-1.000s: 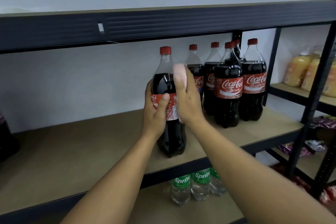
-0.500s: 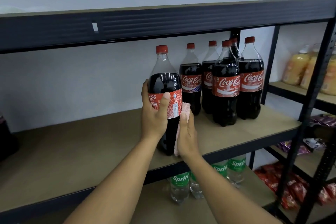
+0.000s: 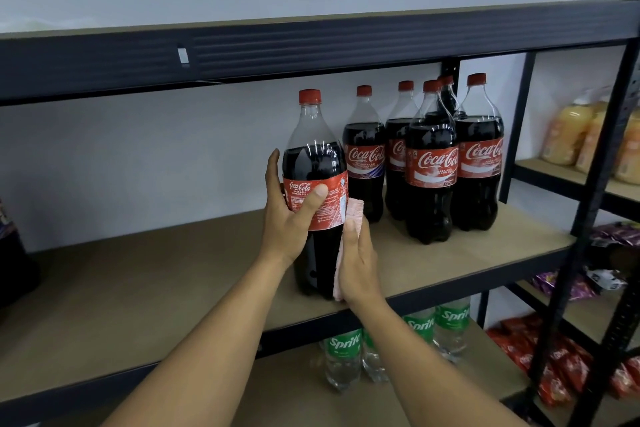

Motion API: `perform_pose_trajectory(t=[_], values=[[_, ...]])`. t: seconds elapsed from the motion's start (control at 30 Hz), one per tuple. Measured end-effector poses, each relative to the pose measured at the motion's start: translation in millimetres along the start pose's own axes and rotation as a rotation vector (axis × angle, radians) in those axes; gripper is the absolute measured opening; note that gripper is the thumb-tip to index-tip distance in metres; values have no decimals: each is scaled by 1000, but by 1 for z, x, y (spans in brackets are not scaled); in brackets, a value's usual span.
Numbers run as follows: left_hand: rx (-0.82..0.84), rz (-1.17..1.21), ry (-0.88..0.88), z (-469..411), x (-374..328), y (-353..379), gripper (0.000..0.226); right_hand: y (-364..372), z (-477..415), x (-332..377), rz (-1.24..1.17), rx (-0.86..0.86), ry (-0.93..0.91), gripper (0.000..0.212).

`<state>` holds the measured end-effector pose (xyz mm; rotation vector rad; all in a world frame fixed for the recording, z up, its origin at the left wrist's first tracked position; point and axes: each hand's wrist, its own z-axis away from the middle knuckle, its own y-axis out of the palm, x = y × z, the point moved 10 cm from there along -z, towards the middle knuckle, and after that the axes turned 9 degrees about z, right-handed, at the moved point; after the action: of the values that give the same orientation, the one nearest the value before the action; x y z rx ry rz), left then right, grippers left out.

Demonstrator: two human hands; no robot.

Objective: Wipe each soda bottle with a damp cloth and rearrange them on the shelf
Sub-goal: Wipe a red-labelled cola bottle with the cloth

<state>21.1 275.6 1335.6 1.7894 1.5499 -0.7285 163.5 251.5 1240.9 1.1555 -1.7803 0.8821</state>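
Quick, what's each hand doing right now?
Left hand: grips the Coca-Cola bottle.
Right hand: open, pressing the pink cloth against that bottle.

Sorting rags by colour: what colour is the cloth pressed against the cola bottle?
The cloth is pale pink; the head view shows it best.

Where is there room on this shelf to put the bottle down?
The shelf is bare from the held bottle leftward to the dark thing at the left edge, and along the front strip before the bottle group. The right back is crowded with those bottles.
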Motion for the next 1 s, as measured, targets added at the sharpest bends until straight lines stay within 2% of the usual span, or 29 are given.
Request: perform_pose_trajectory(t=[0.17,0.33,0.5,0.63,0.7,0.87,1.0], values=[[47,33,16,-2,3,3,91,-3,1,2,-27,-47,-66,52],[-3,41,88,3,-7,6,83,-5,1,22,-69,-85,-163,62],[-18,34,94,4,-6,6,76,-16,-47,94,-40,-46,-244,57],[-34,51,55,3,-3,6,78,-18,-80,156,91,11,-362,79],[-32,60,70,3,-5,6,75,-16,-78,148,100,20,-381,75],[-13,46,126,5,-13,9,77,-5,-24,63,-37,74,-212,39],[-15,35,147,5,-14,7,77,-6,-19,54,-84,83,-180,38]])
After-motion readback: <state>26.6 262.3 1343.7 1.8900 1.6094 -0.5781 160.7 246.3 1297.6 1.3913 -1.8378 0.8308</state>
